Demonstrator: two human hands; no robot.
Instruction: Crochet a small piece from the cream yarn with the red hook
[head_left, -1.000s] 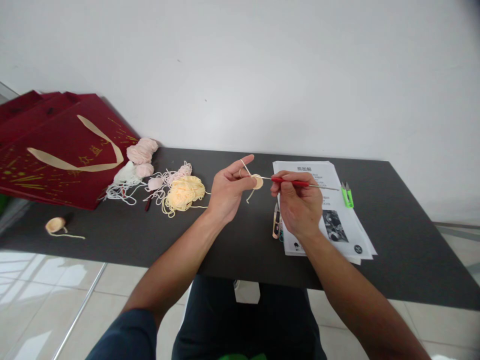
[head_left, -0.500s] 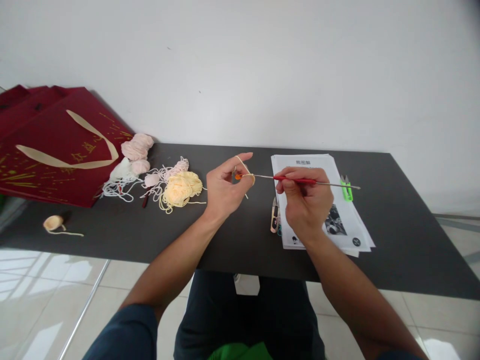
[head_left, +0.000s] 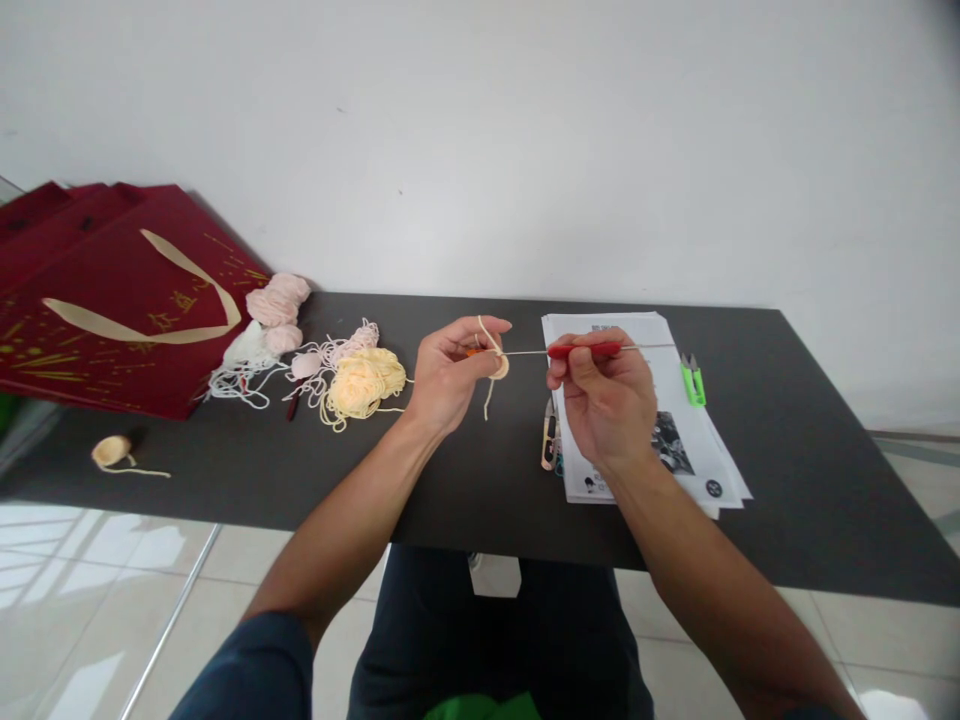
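The dark surface (head_left: pixel 480 480) meets the white wall (head_left: pixel 480 150) along its far edge; both forearms cross its near edge. Both hands are raised over the middle, well inside the edges. Dark surface runs right from the papers (head_left: pixel 585 440) to the right edge, and another stretch lies left of the left forearm, out to the small cup-shaped piece (head_left: pixel 112 450) by the near edge.

The left hand (head_left: pixel 442 375) pinches one small cream crochet piece (head_left: pixel 501 368), yarn looped over its index finger. The right hand (head_left: pixel 611 390) is closed round the red handle of one hook (head_left: pixel 585 350), whose metal shaft reaches left to the piece.

Two snips: green ones (head_left: pixel 694 383) at the papers' right side, pale-handled ones (head_left: pixel 549 450) at their left. One yellow skein (head_left: pixel 366 383) lies left of the left hand. Red bags (head_left: pixel 97 270) overlap at far left; their number I cannot tell.
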